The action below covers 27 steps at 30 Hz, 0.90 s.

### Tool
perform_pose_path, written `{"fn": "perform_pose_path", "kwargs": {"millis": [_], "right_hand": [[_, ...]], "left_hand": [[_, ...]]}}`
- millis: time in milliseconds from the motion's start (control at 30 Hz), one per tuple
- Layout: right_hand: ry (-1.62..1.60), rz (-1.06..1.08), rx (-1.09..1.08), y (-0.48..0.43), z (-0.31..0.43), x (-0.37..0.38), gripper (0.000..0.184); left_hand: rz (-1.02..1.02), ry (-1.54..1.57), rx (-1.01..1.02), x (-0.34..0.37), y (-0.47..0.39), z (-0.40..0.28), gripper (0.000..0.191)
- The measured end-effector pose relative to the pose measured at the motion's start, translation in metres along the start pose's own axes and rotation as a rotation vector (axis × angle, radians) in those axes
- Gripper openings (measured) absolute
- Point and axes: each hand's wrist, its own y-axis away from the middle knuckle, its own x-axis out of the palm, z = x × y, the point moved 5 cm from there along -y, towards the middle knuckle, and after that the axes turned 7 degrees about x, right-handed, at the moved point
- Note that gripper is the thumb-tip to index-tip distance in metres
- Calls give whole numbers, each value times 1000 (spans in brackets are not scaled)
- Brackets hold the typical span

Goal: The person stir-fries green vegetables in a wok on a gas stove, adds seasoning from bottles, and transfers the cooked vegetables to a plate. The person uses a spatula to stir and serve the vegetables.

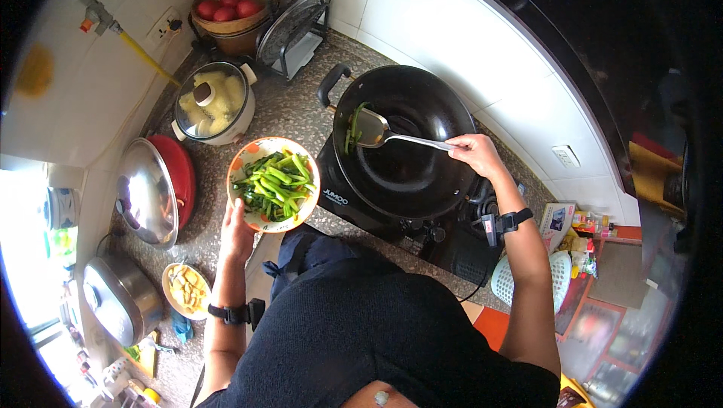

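Observation:
My left hand (pixel 238 233) grips the lower rim of a patterned bowl (pixel 235 166), held to the left of the wok. Cooked green vegetables (pixel 275 185) fill much of that bowl. In my right hand (pixel 477 154) is the handle of a metal wok spatula (pixel 370 127). Its blade lies inside the black wok (pixel 406 182), near the left wall. A few green stems (pixel 355 125) cling to the wok beside the blade. Beneath the wok is a black cooktop (pixel 336 176).
A lidded pot with pale food (pixel 212 106) stands on the stone counter (pixel 294 103). Left of the bowl are a red pan (pixel 181 176) with a steel lid (pixel 148 193), a rice cooker (pixel 121 301) and a bowl of pale food pieces (pixel 187 289). A white basket (pixel 502 284) sits at right.

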Motion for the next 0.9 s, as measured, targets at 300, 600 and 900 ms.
{"fn": "perform_pose_path", "kwargs": {"millis": [300, 600, 900], "right_hand": [[151, 32, -244, 13, 49, -30, 28], [-162, 69, -141, 49, 20, -21, 29], [-243, -87, -192, 82, 31, -36, 29]], "left_hand": [[249, -198, -79, 26, -38, 48, 51], [281, -86, -54, 29, -35, 51, 57], [293, -135, -31, 27, -34, 48, 64]]}}
